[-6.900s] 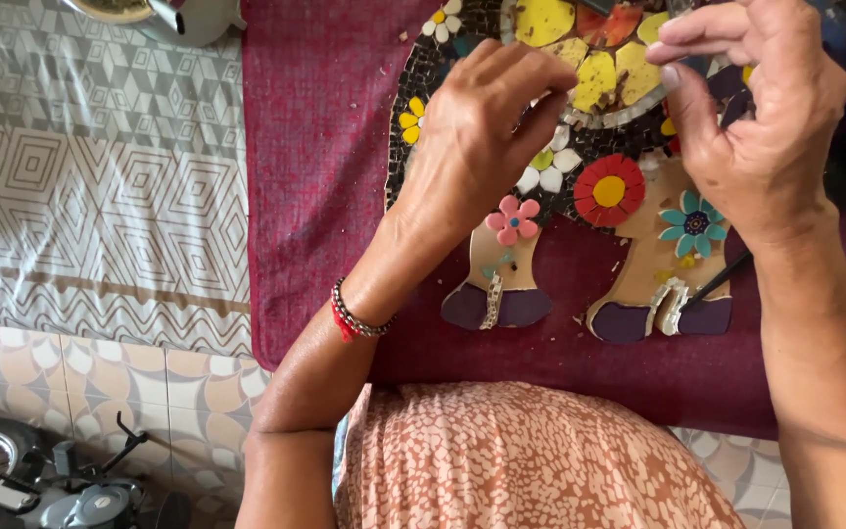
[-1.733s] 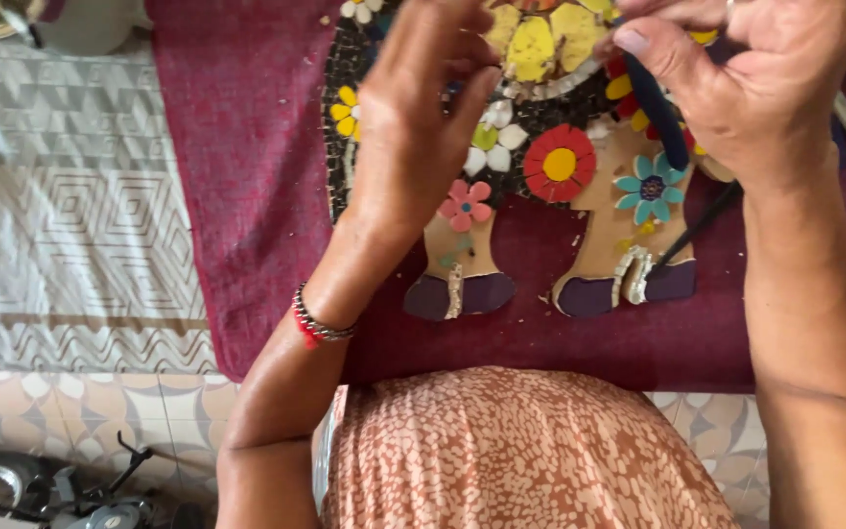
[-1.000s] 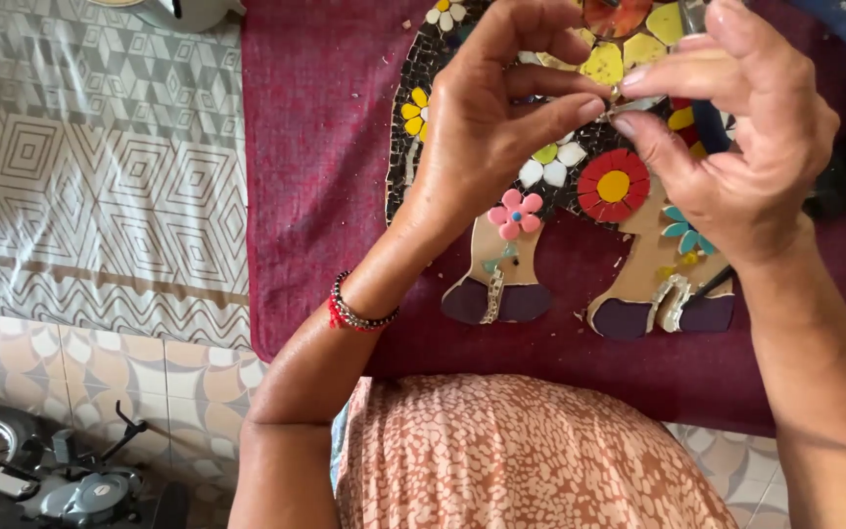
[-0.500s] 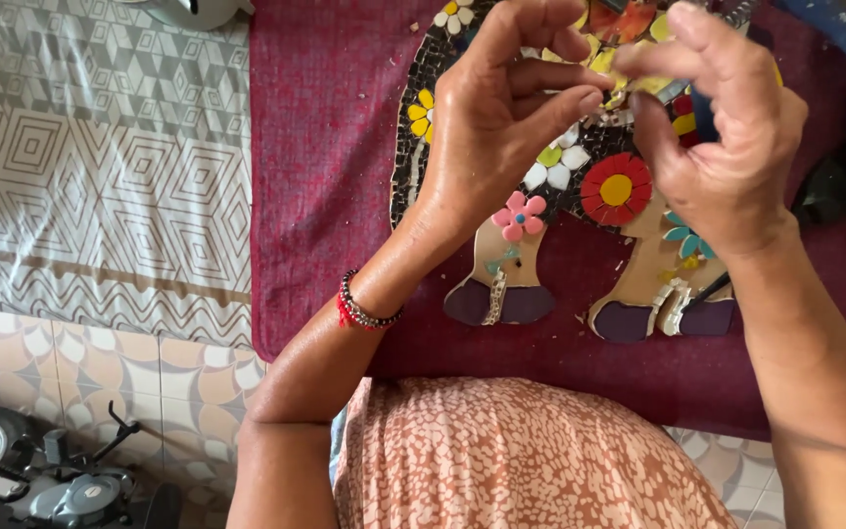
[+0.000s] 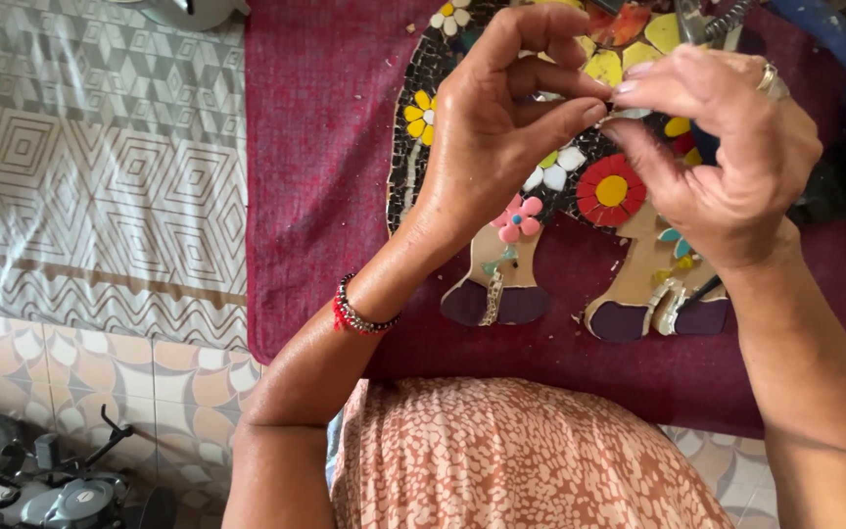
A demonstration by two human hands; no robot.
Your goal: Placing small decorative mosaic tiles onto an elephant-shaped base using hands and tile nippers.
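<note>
My left hand (image 5: 501, 127) and my right hand (image 5: 727, 157) hover above a mosaic figure (image 5: 629, 284) lying on a maroon cloth (image 5: 325, 147). The fingertips of both hands meet and pinch a small pale piece (image 5: 627, 113), which is mostly hidden by the fingers. Under the hands the mosaic shows a red flower (image 5: 611, 190), a pink flower (image 5: 519, 217), a white flower (image 5: 555, 168) and two purple feet (image 5: 496, 302). A red and dark bead bracelet (image 5: 359, 313) sits on my left wrist, and there is a ring (image 5: 766, 78) on my right hand.
Blue tool handles (image 5: 834, 44) with a metal spring lie at the top right on the cloth. A grey patterned covering (image 5: 90, 167) lies left of the cloth. Below are floor tiles (image 5: 100, 372), a dark machine with handlebars (image 5: 51, 485) and my orange patterned garment (image 5: 521, 460).
My two hands have drawn together until their fingertips touch over the red flower. The right hand, apart from the left before, now pinches at the same spot.
</note>
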